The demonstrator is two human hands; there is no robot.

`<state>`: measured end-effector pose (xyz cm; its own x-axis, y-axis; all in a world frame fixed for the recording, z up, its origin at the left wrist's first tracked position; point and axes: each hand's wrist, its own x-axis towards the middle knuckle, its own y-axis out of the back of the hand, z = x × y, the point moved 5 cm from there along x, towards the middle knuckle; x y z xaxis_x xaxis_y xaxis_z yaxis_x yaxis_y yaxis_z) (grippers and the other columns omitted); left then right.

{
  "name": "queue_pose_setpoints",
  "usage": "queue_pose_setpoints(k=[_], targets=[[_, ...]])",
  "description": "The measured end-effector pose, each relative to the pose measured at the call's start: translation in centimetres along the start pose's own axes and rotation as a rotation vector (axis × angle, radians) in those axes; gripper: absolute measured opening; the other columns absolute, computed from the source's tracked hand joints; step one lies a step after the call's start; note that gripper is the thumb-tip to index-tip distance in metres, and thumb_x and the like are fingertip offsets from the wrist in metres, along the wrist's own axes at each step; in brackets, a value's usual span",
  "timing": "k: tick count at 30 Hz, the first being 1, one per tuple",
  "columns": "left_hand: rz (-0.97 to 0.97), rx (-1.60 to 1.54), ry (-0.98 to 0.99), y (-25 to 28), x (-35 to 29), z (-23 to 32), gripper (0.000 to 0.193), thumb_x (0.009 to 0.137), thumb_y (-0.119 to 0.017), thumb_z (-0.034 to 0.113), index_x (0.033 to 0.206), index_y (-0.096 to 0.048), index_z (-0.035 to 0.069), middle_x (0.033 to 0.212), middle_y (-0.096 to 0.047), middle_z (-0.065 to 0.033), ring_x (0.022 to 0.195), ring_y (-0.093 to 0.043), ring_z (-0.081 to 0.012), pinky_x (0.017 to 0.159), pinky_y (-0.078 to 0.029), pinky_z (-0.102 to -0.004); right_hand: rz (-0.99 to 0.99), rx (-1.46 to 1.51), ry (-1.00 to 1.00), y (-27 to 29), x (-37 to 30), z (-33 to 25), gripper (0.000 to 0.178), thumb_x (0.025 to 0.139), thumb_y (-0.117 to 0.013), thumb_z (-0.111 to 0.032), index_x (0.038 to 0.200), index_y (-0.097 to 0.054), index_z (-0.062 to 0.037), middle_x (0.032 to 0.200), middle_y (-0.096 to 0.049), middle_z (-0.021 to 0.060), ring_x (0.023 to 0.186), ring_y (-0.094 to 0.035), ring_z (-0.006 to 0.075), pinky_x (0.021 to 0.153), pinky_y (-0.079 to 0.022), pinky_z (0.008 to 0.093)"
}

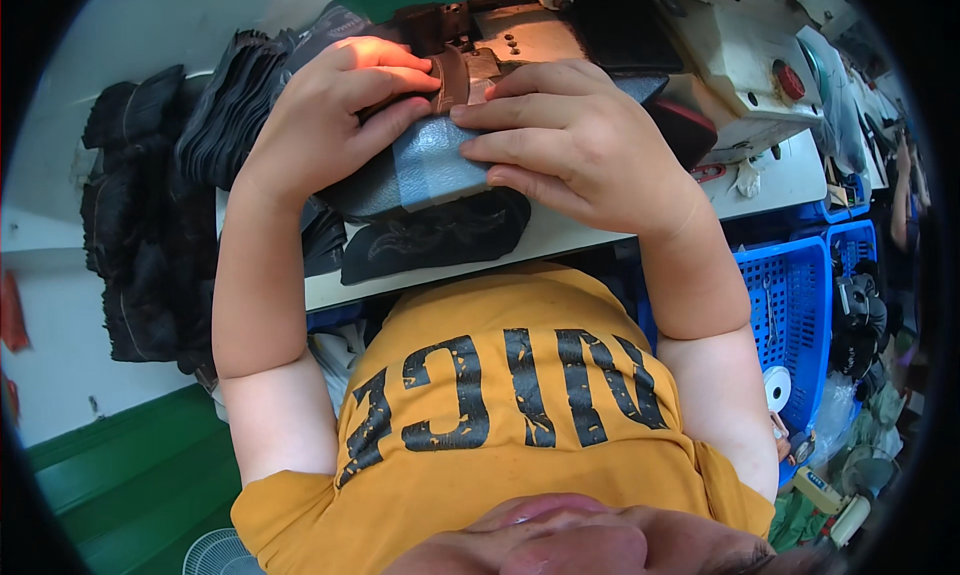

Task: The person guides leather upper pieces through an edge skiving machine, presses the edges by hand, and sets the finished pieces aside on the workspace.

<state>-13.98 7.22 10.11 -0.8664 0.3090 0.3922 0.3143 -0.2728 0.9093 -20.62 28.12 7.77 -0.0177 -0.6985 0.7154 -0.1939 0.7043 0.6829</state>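
A narrow brown strip [453, 83], curved and leather-like, lies under the working end of a sewing machine [745, 70]. My left hand [345, 100] comes at it from the left, its thumb and fingertips closed at the strip's edge. Over on the right, my right hand [575, 140] has its fingers stretched out and slightly apart. One fingertip touches the strip; others rest on the silver-blue covered surface [415, 165] in front. What lies beneath my palms is hidden. A dark patterned piece [440, 237] lies on the table edge close to my body.
Stacked black cut pieces [235, 110] and frilled dark bundles [135, 215] stand at the left. A blue plastic basket [790, 305] with a wrench [769, 310] and a white roll [776, 387] is at my right. A red knob [788, 80] sits on the machine body.
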Motion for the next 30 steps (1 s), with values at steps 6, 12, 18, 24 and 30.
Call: queue_pose_setpoints(k=[6,12,18,24,30], targets=[[0.059,0.086,-0.023,0.0,0.0,0.5,0.023,0.09,-0.08,0.011,0.113,-0.081,0.008,0.118,-0.076,-0.0118,0.117,-0.07,-0.0306,0.1,-0.056,-0.0415,-0.001,-0.019,-0.023,0.1,0.0,-0.2,0.016,0.09,-0.079,-0.028,0.1,-0.081,-0.0163,0.116,-0.078,-0.0042,0.111,-0.069,0.0222,0.095,-0.053,0.0395],[0.076,0.163,-0.021,-0.2,0.4,0.4,0.024,0.093,-0.076,0.013,0.117,-0.08,0.01,0.119,-0.077,-0.0107,0.114,-0.07,-0.0301,0.102,-0.055,-0.0411,0.007,-0.036,-0.008,0.1,-0.2,-0.1,0.015,0.09,-0.079,-0.029,0.1,-0.081,-0.0173,0.116,-0.078,-0.0047,0.111,-0.069,0.0216,0.094,-0.053,0.0396],[-0.05,0.169,0.188,-0.5,2.0,-2.6,0.028,0.098,-0.072,0.018,0.124,-0.075,0.007,0.119,-0.075,-0.0127,0.11,-0.069,-0.0323,0.101,-0.054,-0.0371,0.059,-0.02,0.008,0.0,-0.6,0.2,0.017,0.085,-0.082,-0.025,0.1,-0.08,-0.0162,0.114,-0.078,-0.0024,0.11,-0.069,0.0238,0.093,-0.054,0.0404],[0.052,-0.017,0.269,-0.3,-1.1,-6.5,0.028,0.101,-0.07,0.018,0.127,-0.076,0.009,0.139,-0.07,-0.0117,0.125,-0.067,-0.0289,0.107,-0.052,-0.0388,0.304,0.075,0.218,-0.8,-3.3,-3.9,0.027,0.077,-0.083,-0.015,0.101,-0.075,-0.0065,0.107,-0.073,0.0097,0.094,-0.07,0.0287,0.078,-0.057,0.0409],[-0.048,-0.063,0.184,1.7,-5.8,-0.3,0.04,0.086,-0.077,0.015,0.125,-0.077,0.003,0.151,-0.062,-0.0175,0.148,-0.052,-0.0365,0.124,-0.036,-0.0505,-0.391,0.155,-0.251,-9.6,-9.2,-2.3,0.038,0.081,-0.084,-0.026,0.111,-0.078,-0.0036,0.12,-0.073,0.0119,0.111,-0.067,0.033,0.099,-0.054,0.044]])
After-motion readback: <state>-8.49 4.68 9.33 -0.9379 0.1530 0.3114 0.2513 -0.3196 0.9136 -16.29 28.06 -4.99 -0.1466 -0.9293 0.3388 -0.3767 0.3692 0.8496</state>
